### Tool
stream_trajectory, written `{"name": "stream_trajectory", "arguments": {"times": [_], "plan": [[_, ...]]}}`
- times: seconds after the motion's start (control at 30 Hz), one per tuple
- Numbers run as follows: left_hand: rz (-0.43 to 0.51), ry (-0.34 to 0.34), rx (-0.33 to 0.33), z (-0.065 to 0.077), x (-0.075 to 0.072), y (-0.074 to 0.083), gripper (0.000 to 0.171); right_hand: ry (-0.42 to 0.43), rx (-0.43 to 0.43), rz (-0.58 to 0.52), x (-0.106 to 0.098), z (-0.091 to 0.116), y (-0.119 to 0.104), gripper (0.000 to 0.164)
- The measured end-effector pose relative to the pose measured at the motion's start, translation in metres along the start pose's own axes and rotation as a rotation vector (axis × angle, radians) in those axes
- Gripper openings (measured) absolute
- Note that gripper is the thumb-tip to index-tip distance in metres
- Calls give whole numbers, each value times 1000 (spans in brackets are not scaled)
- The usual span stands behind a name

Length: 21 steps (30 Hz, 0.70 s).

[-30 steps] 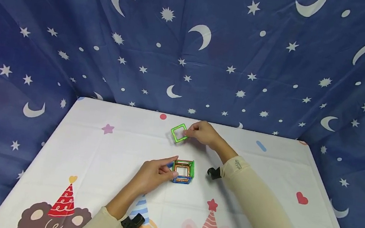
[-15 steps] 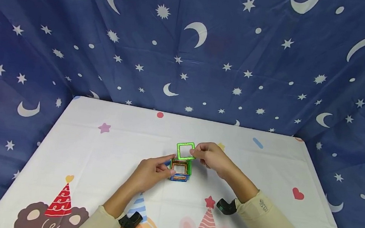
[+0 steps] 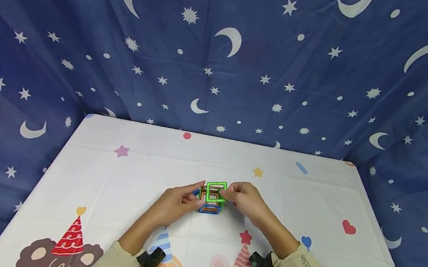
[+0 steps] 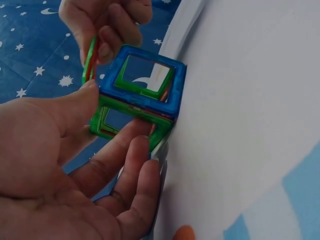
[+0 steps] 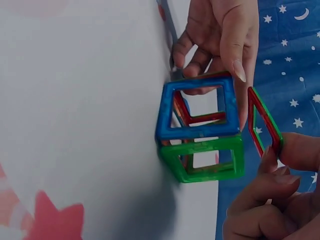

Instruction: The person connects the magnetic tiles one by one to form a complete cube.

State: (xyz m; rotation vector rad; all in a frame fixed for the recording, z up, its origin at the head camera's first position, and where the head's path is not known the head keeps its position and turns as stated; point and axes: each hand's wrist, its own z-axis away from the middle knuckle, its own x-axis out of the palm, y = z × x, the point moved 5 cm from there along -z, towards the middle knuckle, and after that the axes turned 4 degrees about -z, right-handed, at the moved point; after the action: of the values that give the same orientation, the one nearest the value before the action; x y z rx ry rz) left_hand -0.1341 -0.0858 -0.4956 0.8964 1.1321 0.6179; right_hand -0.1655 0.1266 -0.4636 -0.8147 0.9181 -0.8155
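Note:
A small open-topped cube of square magnetic tiles (image 3: pixel 209 211), with blue and green frames, stands on the table. My left hand (image 3: pixel 175 205) holds it from the left, thumb near the front corner and index finger reaching along the back. In the left wrist view, the other fingers lie against a green side (image 4: pixel 137 111). My right hand (image 3: pixel 248 202) pinches a single green square magnetic tile (image 5: pixel 268 119) at its edge. That tile is just above the cube's open top, tilted and apart from it in the right wrist view. Some blue shows behind my left fingers, mostly hidden.
A white tablecloth (image 3: pixel 146 165) printed with stars, hearts and animals in party hats covers the table. Dark blue cloth (image 3: pixel 242 97) with moons and stars hangs behind and at both sides. Black wrist cameras (image 3: pixel 151 258) sit at both cuffs.
My right hand has brought the green tile from behind the cube, toward me and down to just above its top. The left hand has kept its hold on the cube.

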Motion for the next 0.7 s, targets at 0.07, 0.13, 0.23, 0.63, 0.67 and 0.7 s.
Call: {"name": "stream_trajectory", "arguments": {"times": [0.07, 0.13, 0.23, 0.63, 0.67, 0.7], "plan": [[12, -16, 17, 0, 0, -1, 60, 10, -7, 17, 2, 1, 1, 32], [13, -26, 27, 0, 0, -1, 63, 18, -16, 34, 4, 2, 1, 32], [12, -24, 36, -1, 0, -1, 65, 32, -31, 61, 7, 2, 0, 34], [-12, -13, 49, 0, 1, 0, 69, 83, -113, 229, 14, 4, -5, 36], [-16, -13, 57, 0, 0, 1, 68, 85, -125, 249, 14, 3, -6, 36], [-23, -13, 64, 0, 0, 1, 68, 84, -136, 267, 14, 3, -6, 36]]}}
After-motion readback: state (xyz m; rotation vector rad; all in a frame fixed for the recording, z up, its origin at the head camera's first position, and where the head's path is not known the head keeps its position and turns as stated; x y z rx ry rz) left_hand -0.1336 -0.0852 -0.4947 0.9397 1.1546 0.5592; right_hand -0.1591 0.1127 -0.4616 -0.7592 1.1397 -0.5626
